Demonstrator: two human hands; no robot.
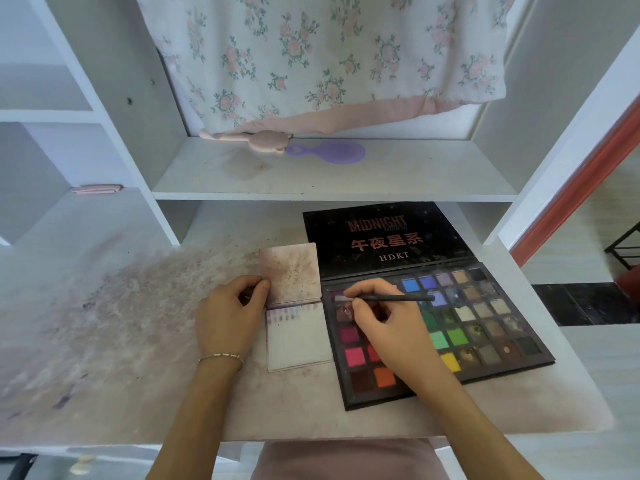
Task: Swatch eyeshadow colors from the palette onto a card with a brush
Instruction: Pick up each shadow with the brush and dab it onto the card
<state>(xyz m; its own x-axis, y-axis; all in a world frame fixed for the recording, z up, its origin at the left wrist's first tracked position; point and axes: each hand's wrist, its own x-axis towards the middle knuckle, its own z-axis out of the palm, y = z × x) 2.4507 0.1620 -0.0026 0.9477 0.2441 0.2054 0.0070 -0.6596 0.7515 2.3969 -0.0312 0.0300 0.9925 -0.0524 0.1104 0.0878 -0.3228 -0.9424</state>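
While the left hand (230, 306) is pinching the card (298, 336) steady, the right hand (384, 315) is gripping the brush (398, 298), loading purple from the open palette (485, 327) just beside; next, seemingly, a stroke beside the existing swatches.

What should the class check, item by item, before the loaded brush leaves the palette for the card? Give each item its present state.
1. Brush held firmly: ok, the right hand pinches it near the head end.
2. Bristles on a pan: ok, the tip sits at the purple pans in the palette upper left corner.
3. Pigment picked up: cannot tell, the tip is too small to read.
4. Card steadied: ok, the left hand holds its flipped-up page.
5. Free space on the card: ok, only one row of swatches along the top.
6. Path to the card: ok, it lies right beside the palette.
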